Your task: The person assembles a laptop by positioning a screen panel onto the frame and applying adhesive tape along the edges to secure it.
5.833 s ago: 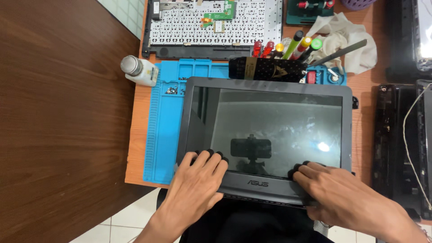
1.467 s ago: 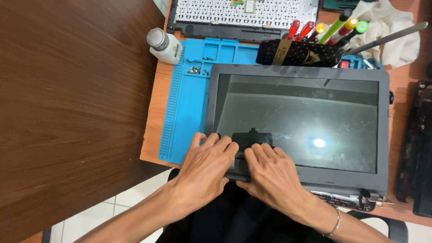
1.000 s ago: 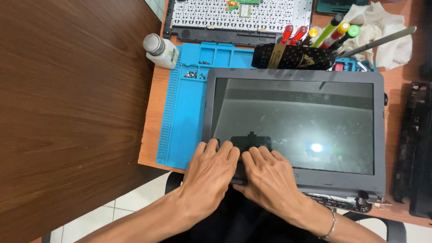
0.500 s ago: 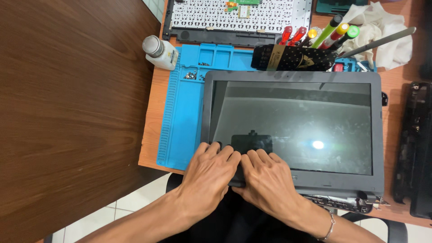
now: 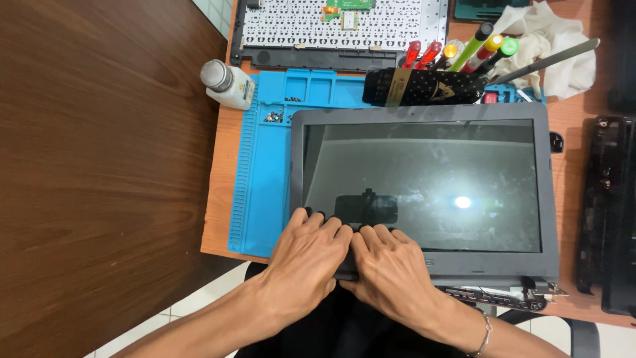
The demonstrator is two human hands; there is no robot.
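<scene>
A grey laptop screen panel (image 5: 424, 179) lies face up on a blue repair mat (image 5: 265, 179). My left hand (image 5: 308, 262) and my right hand (image 5: 391, 275) rest side by side on the panel's near bezel, left of its middle. The fingertips of both press along the lower edge of the dark glass, and both hands grip that near edge. A bare metal hinge (image 5: 523, 295) sticks out below the panel's near right corner.
A white bottle (image 5: 228, 83) lies at the mat's far left corner, near small screws (image 5: 275, 116) in a mat tray. A black holder of screwdrivers and pens (image 5: 430, 83), a keyboard frame (image 5: 344, 30), a white cloth (image 5: 550, 46) and black laptop parts (image 5: 606, 212) surround the panel.
My hands moved from the panel's two near corners to meet left of its middle. In the last second they have hardly shifted, and the panel stays put.
</scene>
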